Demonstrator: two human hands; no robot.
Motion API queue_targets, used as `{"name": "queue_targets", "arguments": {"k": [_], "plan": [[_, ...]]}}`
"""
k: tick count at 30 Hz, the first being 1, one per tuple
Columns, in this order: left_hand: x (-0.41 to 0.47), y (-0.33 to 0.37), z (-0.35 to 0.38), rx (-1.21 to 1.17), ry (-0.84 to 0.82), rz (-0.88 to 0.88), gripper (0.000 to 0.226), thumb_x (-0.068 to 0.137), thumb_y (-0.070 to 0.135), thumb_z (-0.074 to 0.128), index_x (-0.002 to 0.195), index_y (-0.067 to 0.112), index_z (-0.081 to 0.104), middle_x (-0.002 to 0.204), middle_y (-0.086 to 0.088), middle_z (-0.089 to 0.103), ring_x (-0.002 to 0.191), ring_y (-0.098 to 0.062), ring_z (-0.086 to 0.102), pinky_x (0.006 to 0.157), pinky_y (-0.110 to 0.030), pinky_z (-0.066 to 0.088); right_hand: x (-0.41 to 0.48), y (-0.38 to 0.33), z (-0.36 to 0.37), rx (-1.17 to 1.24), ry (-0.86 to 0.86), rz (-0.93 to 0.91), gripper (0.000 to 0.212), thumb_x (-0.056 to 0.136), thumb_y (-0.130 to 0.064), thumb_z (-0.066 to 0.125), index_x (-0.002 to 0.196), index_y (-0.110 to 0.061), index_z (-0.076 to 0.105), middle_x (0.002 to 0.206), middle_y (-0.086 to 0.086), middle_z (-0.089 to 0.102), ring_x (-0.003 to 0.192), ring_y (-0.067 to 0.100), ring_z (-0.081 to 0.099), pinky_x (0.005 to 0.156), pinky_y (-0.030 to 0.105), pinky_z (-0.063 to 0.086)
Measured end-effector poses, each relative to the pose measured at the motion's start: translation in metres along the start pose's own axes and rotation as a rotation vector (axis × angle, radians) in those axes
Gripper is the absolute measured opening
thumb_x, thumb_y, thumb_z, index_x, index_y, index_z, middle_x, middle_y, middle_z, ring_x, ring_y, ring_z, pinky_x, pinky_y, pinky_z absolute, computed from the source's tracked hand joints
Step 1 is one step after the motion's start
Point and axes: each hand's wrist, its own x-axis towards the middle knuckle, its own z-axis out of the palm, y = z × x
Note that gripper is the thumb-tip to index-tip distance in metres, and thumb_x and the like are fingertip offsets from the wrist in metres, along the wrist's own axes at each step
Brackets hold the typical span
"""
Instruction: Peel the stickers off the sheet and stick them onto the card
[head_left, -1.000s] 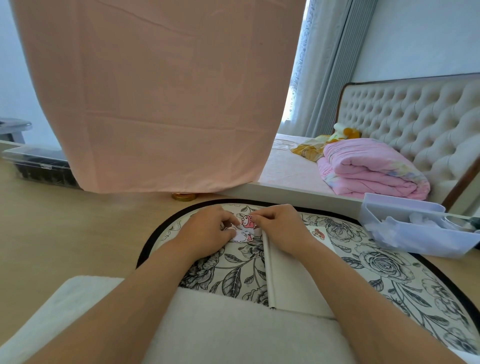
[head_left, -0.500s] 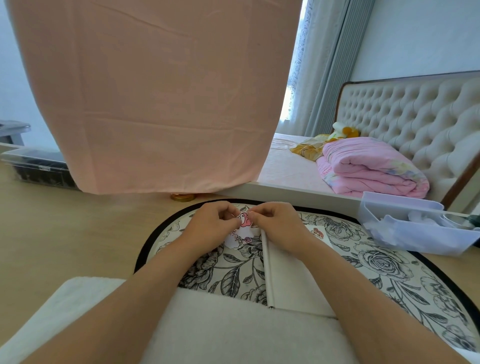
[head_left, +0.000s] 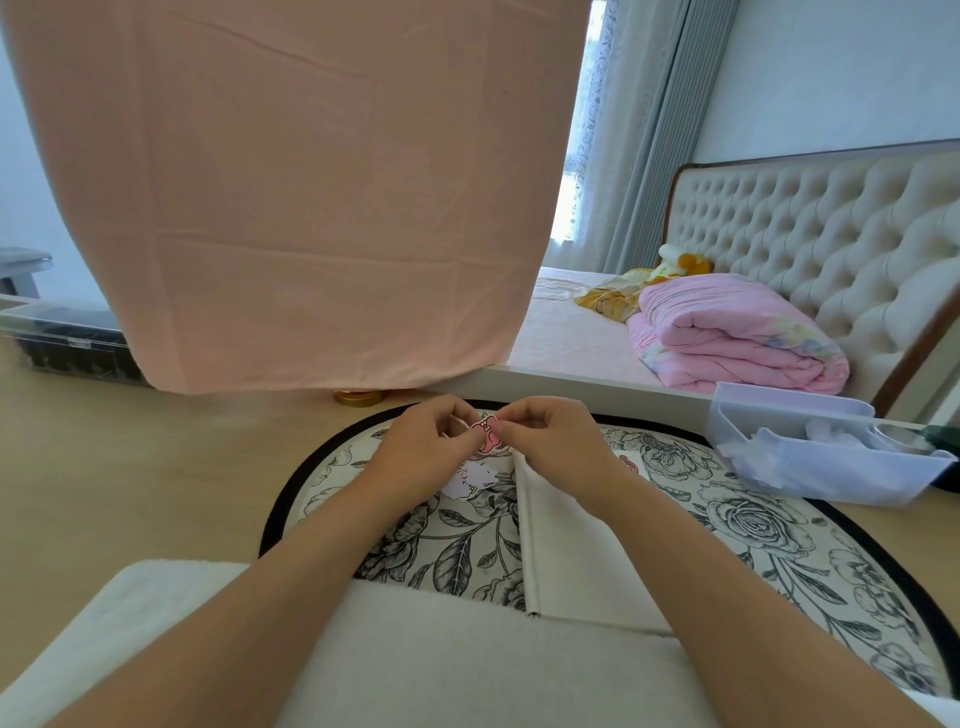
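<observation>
Item: pink sticker (head_left: 487, 435) with a small bow, raised just above the mat, held between the fingertips of both hands at the far middle of the work area.
Left grip (head_left: 431, 453): fingers curled, thumb and forefinger pinching the sticker's left edge.
Right grip (head_left: 555, 446): fingers curled, pinching the sticker's right edge; the two grips almost meet.
Sticker sheet (head_left: 475, 480): pale, with faint shapes, directly below the sticker and beside the left wrist; whether it lies flat on the mat cannot be told.
Card (head_left: 566, 551): white, lying on the mat under the right forearm, with its long raised edge running towards the person. A small red sticker (head_left: 628, 463) shows at its far right corner.
Mat (head_left: 753, 525): round, black-rimmed, with a grey rose print, on the pale wooden desk (head_left: 130, 478).
White padded cloth (head_left: 467, 654): at the near edge, under both forearms.
Clear plastic bin (head_left: 810, 467): right of the mat, holding white scraps.
Gold lid (head_left: 358, 398): beyond the mat, beneath a hanging pink cloth (head_left: 291, 197).
Bed (head_left: 571, 343): behind the desk, carrying a folded pink quilt (head_left: 727, 338).
</observation>
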Motion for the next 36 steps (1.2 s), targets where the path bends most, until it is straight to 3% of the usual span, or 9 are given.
{"name": "queue_targets", "arguments": {"k": [2, 4, 9, 13, 16, 20, 23, 31, 36], "plan": [[-0.002, 0.004, 0.003, -0.022, -0.005, 0.004, 0.008, 0.084, 0.031, 0.074, 0.081, 0.025, 0.07, 0.08, -0.003, 0.072, 0.063, -0.007, 0.055, 0.064, -0.034, 0.049, -0.002, -0.001, -0.004, -0.045, 0.013, -0.021, 0.003, 0.088, -0.018, 0.076, 0.087, -0.02, 0.077, 0.073, -0.005, 0.073, 0.048, -0.004, 0.053, 0.052, 0.012, 0.04], [-0.005, 0.008, 0.008, -0.032, -0.038, 0.004, 0.009, 0.085, 0.032, 0.075, 0.081, 0.024, 0.072, 0.08, -0.003, 0.072, 0.059, -0.004, 0.052, 0.058, -0.026, 0.045, -0.007, -0.001, -0.011, -0.094, 0.025, -0.043, 0.004, 0.088, -0.018, 0.075, 0.088, -0.021, 0.077, 0.078, -0.001, 0.074, 0.047, -0.003, 0.052, 0.053, 0.015, 0.043], [-0.012, 0.02, 0.019, -0.013, -0.086, 0.063, 0.009, 0.085, 0.03, 0.073, 0.077, 0.025, 0.074, 0.065, 0.0, 0.065, 0.05, -0.004, 0.043, 0.053, -0.023, 0.039, -0.023, 0.0, -0.034, -0.211, 0.062, -0.104, 0.008, 0.085, -0.013, 0.074, 0.083, -0.018, 0.079, 0.075, -0.004, 0.075, 0.048, -0.004, 0.054, 0.053, 0.011, 0.042], [-0.021, 0.027, 0.032, -0.005, -0.107, 0.07, 0.009, 0.086, 0.032, 0.073, 0.077, 0.028, 0.073, 0.052, 0.019, 0.053, 0.051, -0.001, 0.041, 0.054, -0.017, 0.035, -0.037, 0.004, -0.048, -0.231, 0.064, -0.115, 0.008, 0.083, -0.013, 0.074, 0.079, -0.019, 0.078, 0.073, -0.007, 0.075, 0.049, -0.003, 0.054, 0.052, 0.009, 0.04], [-0.027, 0.032, 0.04, -0.003, -0.106, 0.087, 0.013, 0.088, 0.025, 0.07, 0.076, 0.027, 0.072, 0.051, 0.019, 0.055, 0.049, -0.001, 0.04, 0.05, -0.011, 0.031, -0.041, 0.01, -0.053, -0.243, 0.058, -0.123, 0.009, 0.083, -0.015, 0.074, 0.077, -0.021, 0.078, 0.074, -0.008, 0.074, 0.05, -0.002, 0.054, 0.053, 0.011, 0.04], [-0.031, 0.029, 0.046, -0.021, -0.076, 0.092, 0.012, 0.086, 0.028, 0.068, 0.076, 0.029, 0.073, 0.074, 0.002, 0.072, 0.056, -0.006, 0.047, 0.059, -0.026, 0.042, -0.041, 0.017, -0.053, -0.233, 0.051, -0.149, 0.012, 0.085, -0.015, 0.072, 0.077, -0.024, 0.075, 0.077, -0.006, 0.073, 0.051, 0.0, 0.052, 0.053, 0.014, 0.04], [-0.033, 0.028, 0.048, 0.006, -0.051, 0.086, 0.012, 0.086, 0.029, 0.068, 0.074, 0.03, 0.072, 0.073, 0.01, 0.073, 0.062, -0.011, 0.059, 0.066, -0.032, 0.051, -0.041, 0.023, -0.049, -0.283, 0.059, -0.191, 0.012, 0.084, -0.019, 0.07, 0.076, -0.028, 0.073, 0.076, -0.011, 0.072, 0.048, 0.002, 0.048, 0.053, 0.013, 0.037], [-0.035, 0.028, 0.048, 0.002, -0.025, 0.072, 0.012, 0.086, 0.025, 0.07, 0.075, 0.027, 0.073, 0.072, 0.013, 0.073, 0.068, -0.018, 0.066, 0.068, -0.036, 0.055, -0.042, 0.028, -0.044, -0.341, 0.136, -0.271, 0.008, 0.081, -0.026, 0.071, 0.075, -0.032, 0.073, 0.074, -0.018, 0.07, 0.051, 0.005, 0.049, 0.058, 0.019, 0.039], [-0.035, 0.029, 0.048, -0.011, -0.026, 0.049, 0.015, 0.086, 0.023, 0.069, 0.072, 0.027, 0.073, 0.07, 0.012, 0.074, 0.055, -0.001, 0.054, 0.06, -0.021, 0.046, -0.047, 0.026, -0.039, -0.696, 0.298, -0.511, 0.01, 0.081, -0.035, 0.064, 0.075, -0.031, 0.07, 0.073, -0.022, 0.066, 0.058, -0.004, 0.049, 0.056, 0.017, 0.038]]}}
